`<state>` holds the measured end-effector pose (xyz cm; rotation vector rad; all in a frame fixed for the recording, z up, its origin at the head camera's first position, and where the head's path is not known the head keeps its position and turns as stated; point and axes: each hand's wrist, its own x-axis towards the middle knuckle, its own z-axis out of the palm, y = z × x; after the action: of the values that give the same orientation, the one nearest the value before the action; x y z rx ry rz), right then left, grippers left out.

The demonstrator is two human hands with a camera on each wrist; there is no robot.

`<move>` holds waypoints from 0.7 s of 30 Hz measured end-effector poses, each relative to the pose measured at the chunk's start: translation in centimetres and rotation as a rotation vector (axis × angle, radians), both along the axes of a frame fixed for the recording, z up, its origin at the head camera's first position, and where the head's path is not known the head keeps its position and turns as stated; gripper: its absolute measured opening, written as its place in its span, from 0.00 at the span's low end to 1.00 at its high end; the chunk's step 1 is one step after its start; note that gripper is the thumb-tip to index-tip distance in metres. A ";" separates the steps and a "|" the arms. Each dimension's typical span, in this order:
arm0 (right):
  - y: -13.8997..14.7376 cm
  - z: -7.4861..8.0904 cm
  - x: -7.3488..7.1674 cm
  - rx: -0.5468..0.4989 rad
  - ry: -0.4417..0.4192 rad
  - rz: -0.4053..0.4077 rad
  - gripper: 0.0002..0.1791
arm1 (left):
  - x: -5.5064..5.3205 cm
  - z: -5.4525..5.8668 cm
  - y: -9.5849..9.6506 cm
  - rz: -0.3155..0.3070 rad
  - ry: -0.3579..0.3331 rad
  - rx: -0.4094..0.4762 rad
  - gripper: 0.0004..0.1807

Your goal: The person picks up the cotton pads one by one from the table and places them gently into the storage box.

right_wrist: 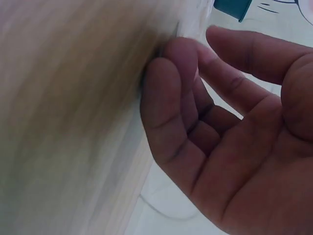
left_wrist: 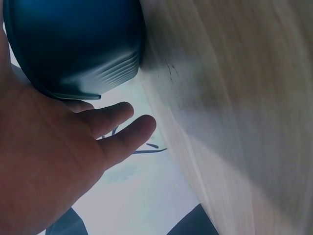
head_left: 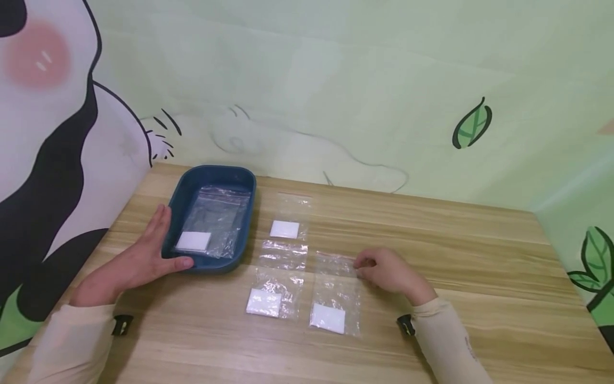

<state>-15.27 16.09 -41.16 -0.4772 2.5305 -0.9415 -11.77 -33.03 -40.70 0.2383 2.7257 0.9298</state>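
Observation:
My left hand (head_left: 139, 256) rests against the near left side of a dark blue tray (head_left: 252, 213), fingers straight along its outer wall and thumb at its near rim. Inside the tray lies a clear zip bag (head_left: 218, 218) with a white rectangle at its lower left. Three more such bags lie flat on the table: a far bag (head_left: 292, 209), a near left bag (head_left: 289, 290) and a near right bag (head_left: 338, 288). At the upper right edge of the near right bag is my right hand (head_left: 388, 269), fingers loosely bent, fingertips at the tabletop, thumb apart from them.
The wooden table (head_left: 455, 245) meets a pale green wall covering (head_left: 336, 96) at the back. A panda drawing (head_left: 115, 122) covers the left side. Both wrists carry a small black device (head_left: 405, 324) on a sleeve.

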 end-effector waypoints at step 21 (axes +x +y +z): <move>-0.8 -1.3 -0.9 0.146 0.109 -0.047 0.09 | 0.0 0.0 0.2 0.002 -0.009 -0.022 0.70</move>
<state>-16.17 15.34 -42.44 -0.4373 2.6962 -0.7592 -11.73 -32.87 -40.75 0.2268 2.7275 0.8982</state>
